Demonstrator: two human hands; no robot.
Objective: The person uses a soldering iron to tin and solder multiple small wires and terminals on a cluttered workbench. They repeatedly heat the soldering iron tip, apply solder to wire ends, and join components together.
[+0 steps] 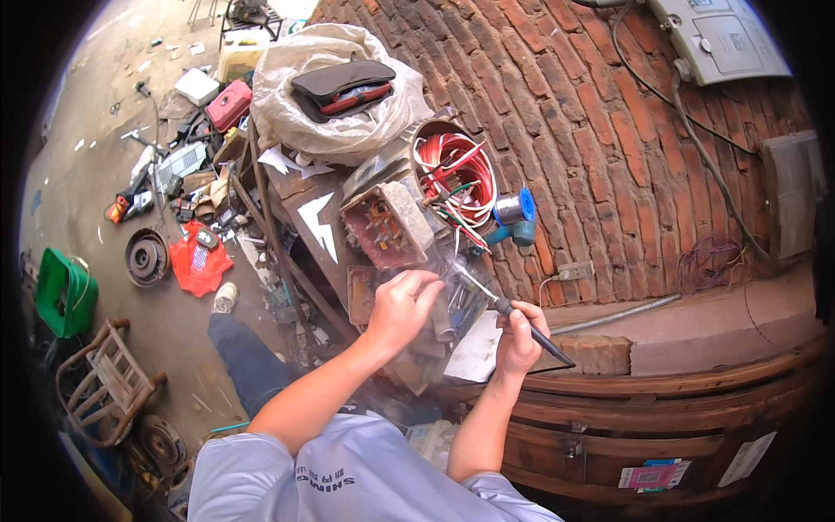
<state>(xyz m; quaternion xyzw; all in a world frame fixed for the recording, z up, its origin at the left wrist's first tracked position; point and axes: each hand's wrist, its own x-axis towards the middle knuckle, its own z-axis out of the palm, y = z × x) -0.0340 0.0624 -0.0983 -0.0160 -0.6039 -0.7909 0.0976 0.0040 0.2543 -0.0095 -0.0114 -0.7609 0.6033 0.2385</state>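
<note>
My right hand [519, 341] grips the black handle of a soldering iron [504, 306], its metal shaft pointing up and left toward the ends of several wires. Thin pale haze hangs around the tip. Close to that tip, my left hand [402, 304] is closed in a pinch; what it holds, if anything, is too small to make out. The wires [470, 233] come out of an open motor housing [419, 139] with red and white windings [454, 167] inside. In front of it sits an open terminal box [387, 228] with metal terminals.
A blue-ended spool of solder [515, 207] stands right of the motor by the brick wall [574, 165]. Beyond the motor, a dark pouch [344, 85] lies on a whitish sack [287, 113]. Tools and scrap clutter the floor at left, near a green bucket [68, 296]. A wooden cabinet [565, 435] stands at right.
</note>
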